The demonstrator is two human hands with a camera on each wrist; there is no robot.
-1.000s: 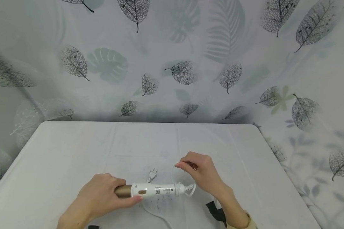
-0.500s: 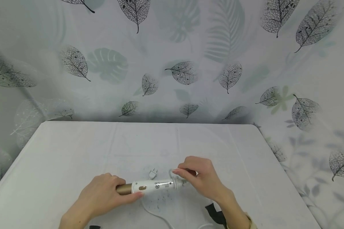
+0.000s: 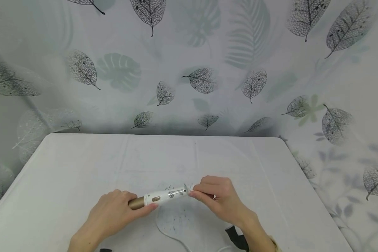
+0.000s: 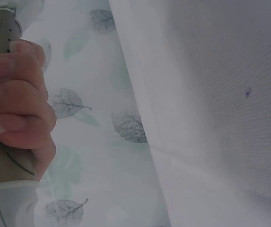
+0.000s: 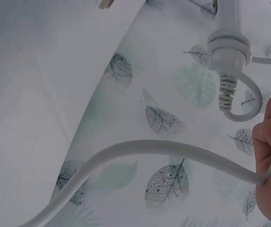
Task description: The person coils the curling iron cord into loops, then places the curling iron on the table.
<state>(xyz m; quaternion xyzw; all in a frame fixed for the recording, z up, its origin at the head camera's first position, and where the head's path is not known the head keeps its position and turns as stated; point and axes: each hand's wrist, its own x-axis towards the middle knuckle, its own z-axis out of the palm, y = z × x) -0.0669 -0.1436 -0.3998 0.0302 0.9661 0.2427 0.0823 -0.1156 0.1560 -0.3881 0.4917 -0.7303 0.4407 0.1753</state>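
Note:
A white and gold hair iron [image 3: 165,196] is held above the white table. My left hand [image 3: 113,211] grips its gold part, thumb along the underside; in the left wrist view the fingers [image 4: 21,92] curl round the gold section. The white handle carries a small gold switch and a printed label. With fingertips, my right hand [image 3: 222,197] pinches the white cord [image 5: 159,147] beside the handle's end. Turns of cord circle that end [image 5: 229,45] in the right wrist view, above the ribbed strain relief [image 5: 227,92]. The plug is mostly hidden behind the handle.
The white table [image 3: 82,161] has dark specks below the hair iron. Loose cord [image 3: 173,238] trails to the front edge. A black strip [image 3: 237,238] lies by the right wrist. Leaf-printed cloth [image 3: 176,52] hangs behind and at the sides.
The hair iron's cord end has tilted up and away from me. My right hand has come down and left, closer to the handle, drawing the cord around it. The left hand keeps its grip.

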